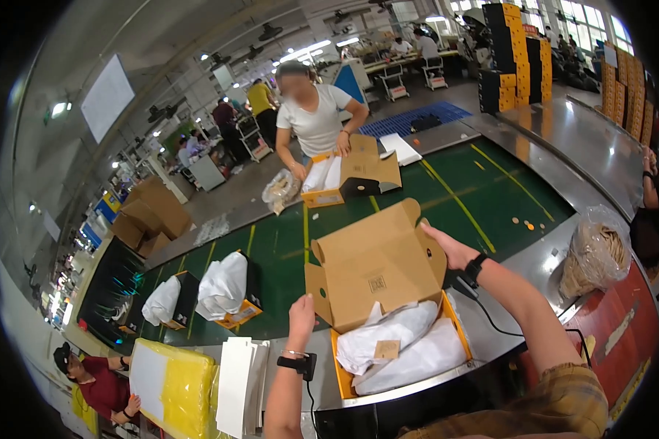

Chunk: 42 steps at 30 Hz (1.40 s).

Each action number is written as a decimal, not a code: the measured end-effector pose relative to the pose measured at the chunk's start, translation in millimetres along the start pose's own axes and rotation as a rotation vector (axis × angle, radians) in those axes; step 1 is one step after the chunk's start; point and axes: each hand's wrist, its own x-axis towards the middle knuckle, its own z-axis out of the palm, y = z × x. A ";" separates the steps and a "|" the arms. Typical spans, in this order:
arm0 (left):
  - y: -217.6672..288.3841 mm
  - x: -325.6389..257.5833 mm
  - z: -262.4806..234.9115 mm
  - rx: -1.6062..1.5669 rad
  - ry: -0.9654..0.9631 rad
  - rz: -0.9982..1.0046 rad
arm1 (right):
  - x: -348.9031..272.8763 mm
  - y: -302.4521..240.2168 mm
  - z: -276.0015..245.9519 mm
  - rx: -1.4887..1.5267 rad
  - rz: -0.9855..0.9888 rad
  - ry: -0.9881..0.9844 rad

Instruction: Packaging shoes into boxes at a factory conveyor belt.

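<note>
Box (403,344), yellow-walled, open on the tabletop (542,256) before me: white wrapping paper (395,347) inside, small brown tag on top. Lid (377,267), brown cardboard, raised; my left hand (301,316) grips its lower left corner, my right hand (447,247) its upper right edge. Stack of white sheets (234,384) to my left. Across the green belt (447,190), another person (315,117) handles a similar box (348,175). Clear bag (597,256) of brown filler at right.

Left hand (301,314) raised from lower edge, forearm near vertical, fingers curled in a grip, dark band on wrist. Right hand (447,247) stretched forward-left, arm bent at elbow, palm down, fingers closed, dark watch on wrist.
</note>
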 end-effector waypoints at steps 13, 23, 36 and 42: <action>-1.7 8.6 -15.0 0.125 -0.027 0.006 | 14.1 1.5 -13.4 -0.036 -0.008 0.045; -20.7 -20.1 -23.5 0.192 0.052 0.162 | -24.6 -5.6 21.7 -0.080 -0.056 0.025; -8.0 -36.0 -25.9 0.217 0.028 0.192 | -31.4 -4.4 28.0 -0.149 -0.080 0.076; -2.3 -50.7 -26.7 0.268 0.054 0.252 | -37.3 -5.1 35.9 -0.166 -0.088 0.038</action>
